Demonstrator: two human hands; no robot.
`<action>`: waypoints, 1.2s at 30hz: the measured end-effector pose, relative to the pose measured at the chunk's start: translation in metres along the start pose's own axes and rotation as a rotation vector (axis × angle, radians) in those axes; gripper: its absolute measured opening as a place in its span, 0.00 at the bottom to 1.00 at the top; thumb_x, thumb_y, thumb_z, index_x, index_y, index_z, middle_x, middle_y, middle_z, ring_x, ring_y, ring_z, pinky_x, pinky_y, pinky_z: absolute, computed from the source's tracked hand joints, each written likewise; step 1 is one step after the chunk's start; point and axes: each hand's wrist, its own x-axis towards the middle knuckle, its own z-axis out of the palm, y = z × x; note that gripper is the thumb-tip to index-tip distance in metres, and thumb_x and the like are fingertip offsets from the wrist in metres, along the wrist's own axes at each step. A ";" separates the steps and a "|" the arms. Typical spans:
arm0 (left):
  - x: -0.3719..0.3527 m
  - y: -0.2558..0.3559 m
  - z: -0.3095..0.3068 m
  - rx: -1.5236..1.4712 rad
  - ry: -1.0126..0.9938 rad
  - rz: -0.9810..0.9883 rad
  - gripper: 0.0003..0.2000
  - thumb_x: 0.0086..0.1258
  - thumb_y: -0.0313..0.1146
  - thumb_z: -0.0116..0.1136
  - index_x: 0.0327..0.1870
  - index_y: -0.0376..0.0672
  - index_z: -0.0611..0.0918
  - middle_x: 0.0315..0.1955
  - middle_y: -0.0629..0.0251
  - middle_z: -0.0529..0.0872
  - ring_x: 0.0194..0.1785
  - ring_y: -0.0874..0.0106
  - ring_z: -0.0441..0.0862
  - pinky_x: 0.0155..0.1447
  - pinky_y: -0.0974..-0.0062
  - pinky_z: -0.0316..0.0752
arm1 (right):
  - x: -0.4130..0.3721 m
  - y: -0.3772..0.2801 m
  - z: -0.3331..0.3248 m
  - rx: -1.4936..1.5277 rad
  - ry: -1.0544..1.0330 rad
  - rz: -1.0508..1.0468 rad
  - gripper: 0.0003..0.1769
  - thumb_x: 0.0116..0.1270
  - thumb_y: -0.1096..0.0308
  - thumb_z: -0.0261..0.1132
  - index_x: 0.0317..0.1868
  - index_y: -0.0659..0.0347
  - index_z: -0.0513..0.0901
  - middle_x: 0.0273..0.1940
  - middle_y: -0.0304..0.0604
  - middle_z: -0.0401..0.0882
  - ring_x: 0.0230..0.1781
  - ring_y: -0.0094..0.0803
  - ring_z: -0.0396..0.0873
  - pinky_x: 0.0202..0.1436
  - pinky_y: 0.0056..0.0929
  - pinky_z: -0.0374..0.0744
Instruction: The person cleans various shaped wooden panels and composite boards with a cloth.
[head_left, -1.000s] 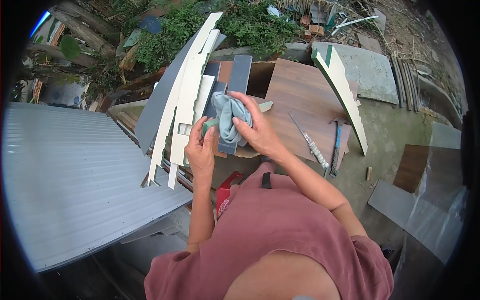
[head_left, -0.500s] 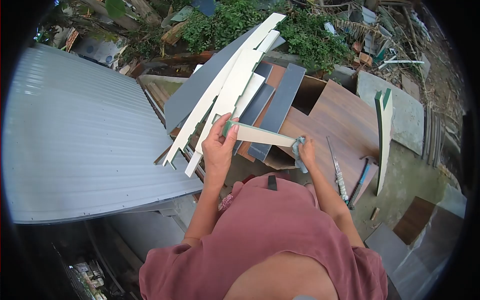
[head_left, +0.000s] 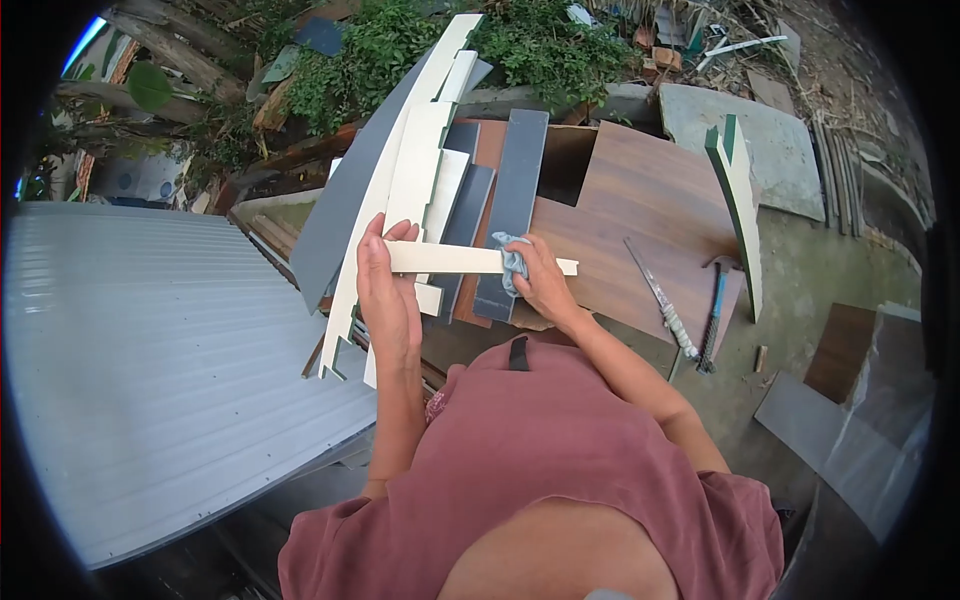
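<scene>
A narrow cream-coloured strip of board [head_left: 450, 259] lies crosswise in front of me, held level. My left hand [head_left: 392, 290] grips its left end between thumb and fingers. Nearer the right end, my right hand [head_left: 543, 285] is closed around a crumpled blue-grey cloth [head_left: 511, 262], pressed against the strip. The strip's notched tip sticks out past the right hand. Just beyond the left hand lean long cream boards [head_left: 405, 170] with green, stepped edges. Dark grey planks [head_left: 515, 190] lie behind the cloth.
A wood-grain panel [head_left: 630, 215] at right carries a handsaw [head_left: 660, 300] and a claw hammer [head_left: 717, 310]. Another cream-and-green piece [head_left: 738, 210] stands upright beside it. Corrugated metal sheeting [head_left: 180, 370] fills the left. Green plants [head_left: 370, 60] and rubble lie at the back.
The right hand and cloth have moved left along the strip, exposing its right tip. The strip has turned from a downward slope to nearly level, its broad face now showing. The view has shifted.
</scene>
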 end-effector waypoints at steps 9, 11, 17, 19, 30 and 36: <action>0.019 -0.017 -0.011 -0.319 -0.024 -0.171 0.23 0.74 0.43 0.40 0.63 0.36 0.65 0.48 0.58 0.76 0.62 0.56 0.69 0.65 0.56 0.62 | -0.048 0.121 -0.022 -0.075 -0.067 0.659 0.22 0.56 0.71 0.59 0.54 0.60 0.72 0.43 0.61 0.77 0.49 0.56 0.74 0.53 0.46 0.72; 0.019 -0.021 -0.006 -0.402 -0.065 -0.074 0.26 0.73 0.52 0.40 0.60 0.38 0.68 0.31 0.67 0.73 0.45 0.67 0.72 0.57 0.62 0.66 | -0.026 0.079 -0.032 0.086 0.103 0.506 0.23 0.57 0.69 0.59 0.55 0.59 0.71 0.44 0.58 0.77 0.49 0.53 0.75 0.53 0.42 0.72; 0.017 -0.020 0.019 -0.484 -0.075 0.013 0.31 0.71 0.62 0.35 0.53 0.40 0.73 0.13 0.73 0.65 0.22 0.77 0.66 0.46 0.69 0.70 | 0.030 -0.094 -0.065 0.377 -0.046 -0.014 0.24 0.61 0.68 0.59 0.59 0.57 0.67 0.54 0.50 0.67 0.54 0.46 0.69 0.55 0.35 0.71; 0.017 -0.020 0.023 -0.507 -0.163 0.019 0.33 0.70 0.64 0.34 0.52 0.39 0.74 0.12 0.73 0.64 0.20 0.77 0.65 0.44 0.71 0.69 | 0.030 -0.107 -0.055 0.223 -0.118 -0.234 0.28 0.58 0.67 0.64 0.60 0.54 0.68 0.56 0.49 0.66 0.58 0.47 0.66 0.60 0.39 0.67; 0.014 -0.024 0.004 -0.490 -0.398 0.035 0.31 0.71 0.62 0.37 0.51 0.38 0.76 0.10 0.73 0.63 0.18 0.80 0.58 0.33 0.81 0.60 | -0.058 0.138 -0.021 -0.219 -0.338 0.539 0.35 0.56 0.66 0.66 0.65 0.54 0.62 0.62 0.58 0.62 0.59 0.56 0.67 0.59 0.46 0.70; 0.006 -0.023 0.040 -0.359 -0.464 0.044 0.33 0.72 0.61 0.32 0.52 0.38 0.76 0.10 0.74 0.65 0.17 0.81 0.59 0.35 0.81 0.60 | -0.051 0.046 -0.064 -0.002 -0.169 0.301 0.36 0.57 0.65 0.65 0.66 0.52 0.61 0.59 0.52 0.64 0.54 0.49 0.73 0.54 0.45 0.74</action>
